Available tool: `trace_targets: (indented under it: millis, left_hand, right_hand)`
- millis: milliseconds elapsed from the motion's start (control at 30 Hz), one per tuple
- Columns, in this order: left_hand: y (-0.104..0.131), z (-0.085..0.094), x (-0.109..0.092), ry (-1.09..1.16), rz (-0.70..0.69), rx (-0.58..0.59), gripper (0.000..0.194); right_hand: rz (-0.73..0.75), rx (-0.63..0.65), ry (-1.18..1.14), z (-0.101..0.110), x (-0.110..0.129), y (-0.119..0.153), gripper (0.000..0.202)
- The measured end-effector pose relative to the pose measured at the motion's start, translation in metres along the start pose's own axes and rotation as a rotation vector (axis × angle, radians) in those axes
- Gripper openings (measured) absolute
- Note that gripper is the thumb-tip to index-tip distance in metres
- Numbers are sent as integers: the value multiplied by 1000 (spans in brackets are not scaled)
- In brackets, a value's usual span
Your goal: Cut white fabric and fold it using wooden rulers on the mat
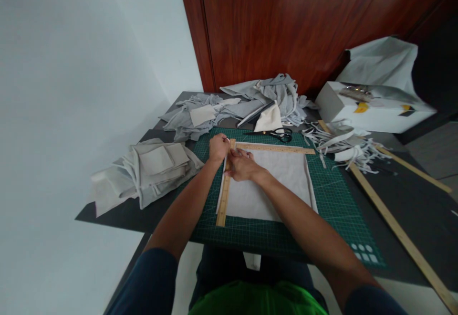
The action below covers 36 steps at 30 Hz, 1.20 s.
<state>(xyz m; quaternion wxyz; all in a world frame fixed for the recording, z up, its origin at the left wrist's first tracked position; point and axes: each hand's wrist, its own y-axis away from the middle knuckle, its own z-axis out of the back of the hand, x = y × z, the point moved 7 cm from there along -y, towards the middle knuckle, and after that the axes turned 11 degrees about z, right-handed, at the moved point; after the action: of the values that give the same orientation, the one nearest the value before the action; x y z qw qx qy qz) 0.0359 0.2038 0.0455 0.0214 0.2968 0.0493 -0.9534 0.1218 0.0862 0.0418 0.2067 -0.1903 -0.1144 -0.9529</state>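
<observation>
A pale rectangular cloth (275,181) lies on the green cutting mat (332,200). Along its far and left edges rests an L-shaped wooden ruler (222,205), its long scale parallel to the cloth's sides. My left hand (218,147) is closed in a pinch just outside the ruler's far left corner; what its fingers hold is too small to make out. Bent over the ruler's left arm, my right hand (243,165) grips it with thumb and fingers close to that corner. Black-handled scissors (275,134) lie beyond the cloth.
Folded grey cloth pieces (157,162) are stacked at left. Scrap fabric (275,90) heaps along the back, and cut strips (350,145) pile at right. A white box (375,110) stands at the back right. A long wooden strip (397,229) crosses the dark table (422,200).
</observation>
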Motion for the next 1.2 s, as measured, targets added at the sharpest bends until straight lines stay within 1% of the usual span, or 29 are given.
trace_targets:
  millis: [300, 633, 900, 1067, 1200]
  left_hand:
    - [4, -2, -7, -52, -91, 51, 28]
    - [12, 5, -1, -88, -72, 59, 26]
    - [8, 7, -14, -132, -113, 70, 31]
    - [8, 7, -11, -119, -119, 96, 29]
    - [14, 9, -6, -141, -125, 110, 27]
  right_hand:
    - [-9, 3, -6, 3, 2, 2, 82]
    - [-25, 13, -1, 1, 1, 1, 84]
    - [-20, -3, -17, 2, 1, 2, 86]
    - [-32, 10, 14, 3, 3, -1, 80]
    - [-54, 18, 29, 4, 4, -2, 77]
